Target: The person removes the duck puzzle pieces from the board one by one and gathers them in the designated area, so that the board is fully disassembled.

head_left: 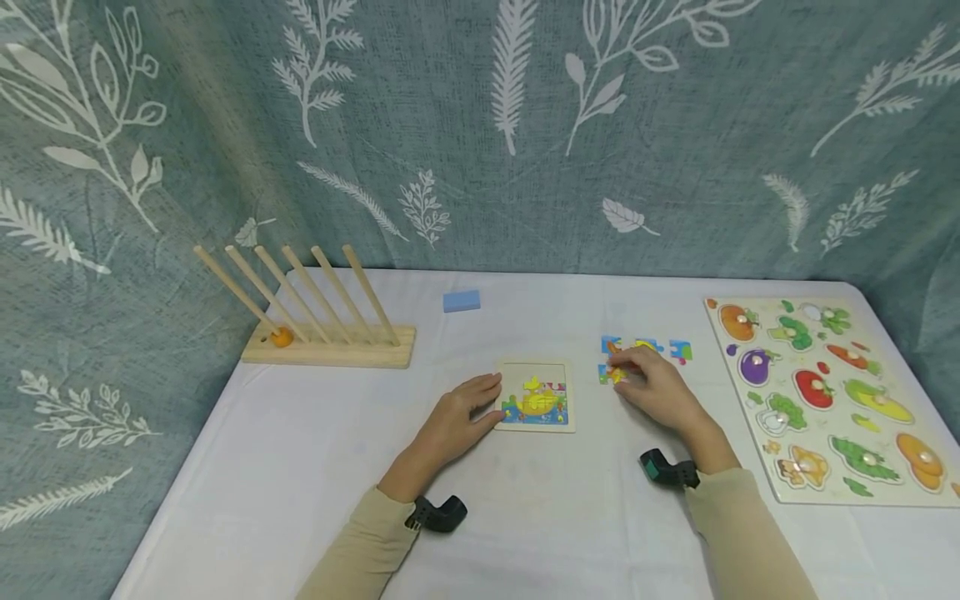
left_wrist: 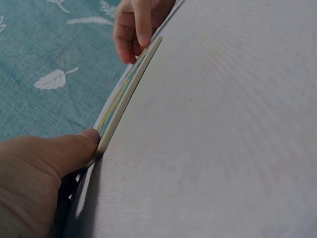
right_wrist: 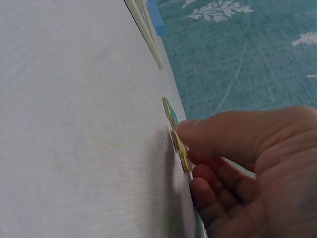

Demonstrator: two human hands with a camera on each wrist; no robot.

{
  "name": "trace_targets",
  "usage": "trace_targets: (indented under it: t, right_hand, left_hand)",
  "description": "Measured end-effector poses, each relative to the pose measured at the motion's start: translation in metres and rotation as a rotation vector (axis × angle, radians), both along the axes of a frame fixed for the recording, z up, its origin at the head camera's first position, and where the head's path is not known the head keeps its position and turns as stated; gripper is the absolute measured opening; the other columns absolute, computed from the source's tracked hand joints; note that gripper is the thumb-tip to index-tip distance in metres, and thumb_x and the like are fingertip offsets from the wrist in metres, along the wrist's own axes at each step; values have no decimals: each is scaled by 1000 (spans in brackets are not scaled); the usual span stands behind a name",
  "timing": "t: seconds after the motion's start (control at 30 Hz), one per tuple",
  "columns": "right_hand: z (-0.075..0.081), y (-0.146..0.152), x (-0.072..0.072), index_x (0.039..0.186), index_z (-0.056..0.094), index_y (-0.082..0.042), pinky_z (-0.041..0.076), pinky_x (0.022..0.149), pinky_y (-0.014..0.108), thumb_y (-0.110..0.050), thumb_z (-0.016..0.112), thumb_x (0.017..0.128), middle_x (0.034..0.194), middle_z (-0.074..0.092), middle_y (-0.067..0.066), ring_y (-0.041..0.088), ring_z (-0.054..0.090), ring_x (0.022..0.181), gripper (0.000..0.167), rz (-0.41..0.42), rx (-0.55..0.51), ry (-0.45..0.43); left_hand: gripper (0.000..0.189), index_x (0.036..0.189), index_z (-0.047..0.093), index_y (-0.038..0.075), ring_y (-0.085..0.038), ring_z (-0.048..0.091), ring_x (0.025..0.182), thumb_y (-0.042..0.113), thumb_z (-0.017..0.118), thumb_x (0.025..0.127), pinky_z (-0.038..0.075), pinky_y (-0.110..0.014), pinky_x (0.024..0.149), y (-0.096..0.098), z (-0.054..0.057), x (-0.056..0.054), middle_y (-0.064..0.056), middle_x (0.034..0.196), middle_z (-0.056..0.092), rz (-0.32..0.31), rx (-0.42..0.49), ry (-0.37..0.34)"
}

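A small square jigsaw puzzle board point(head_left: 536, 430) lies on the white table, partly filled with a yellow and blue picture. My left hand point(head_left: 455, 423) rests at its left edge, the thumb touching the lower-left rim and the fingers near the upper-left corner. In the left wrist view the thumb point(left_wrist: 79, 148) lies against the board's edge. To the right, my right hand point(head_left: 660, 390) pinches a yellow puzzle piece point(right_wrist: 184, 159) between thumb and fingers, low over the table; the fingers partly hide it. Loose puzzle pieces point(head_left: 681, 351) lie around these fingertips.
A wooden stand with several upright pegs point(head_left: 337, 357) and an orange bead point(head_left: 282, 337) is at the left. Near the back edge lies a blue block point(head_left: 461, 301). A large vegetable knob puzzle point(head_left: 813, 433) covers the right side. A patterned curtain point(head_left: 480, 167) hangs behind.
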State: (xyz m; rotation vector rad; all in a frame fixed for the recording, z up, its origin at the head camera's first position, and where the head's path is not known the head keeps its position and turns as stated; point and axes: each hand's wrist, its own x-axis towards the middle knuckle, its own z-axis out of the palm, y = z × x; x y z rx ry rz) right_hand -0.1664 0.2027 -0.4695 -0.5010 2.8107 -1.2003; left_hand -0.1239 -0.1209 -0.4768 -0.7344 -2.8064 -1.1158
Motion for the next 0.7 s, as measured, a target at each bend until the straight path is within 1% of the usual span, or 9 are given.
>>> trace_targets:
  t: [0.13,0.27,0.4,0.57,0.67,0.7]
  right_hand:
    - [1,-1,0,119,59,0,47,97,47,-4,67,84,119,59,17,34,58,111,37,-16,-30,22]
    - [3,-2,0,123,56,2,47,98,46,-3,69,83,123,60,18,34,59,112,42,-4,-65,46]
    - [5,-6,1,126,55,1,46,99,46,-6,69,85,126,59,18,34,58,113,44,16,-95,19]
    - [8,-17,3,126,55,-1,47,100,46,-10,69,86,127,59,16,34,57,117,43,59,-107,-47]
    - [11,-26,3,128,55,-2,41,106,49,-12,69,87,129,58,16,37,47,128,44,96,-110,-75]
    - [11,-29,3,128,55,-2,41,106,49,-12,69,87,129,58,16,37,46,129,45,110,-108,-78]
  left_hand:
    - [48,127,56,-4,-29,47,131,19,69,87,42,-41,106,0,0,0,-13,138,52,3,4,0]
    - [48,127,56,-3,-27,46,131,20,69,87,42,-40,107,-1,0,1,-11,138,52,12,0,-6]
    - [48,128,56,-2,-26,46,131,20,69,87,41,-40,108,-1,0,1,-10,139,52,21,5,-15]
    - [48,128,56,-3,-27,46,131,20,69,87,41,-41,107,-1,1,2,-11,139,52,12,3,-9]
    - [49,128,56,-3,-27,46,131,20,69,87,41,-40,107,0,2,2,-11,139,52,11,-2,-7]
    - [49,128,56,-3,-27,46,131,20,69,87,42,-41,107,0,2,2,-11,139,52,10,0,-3]
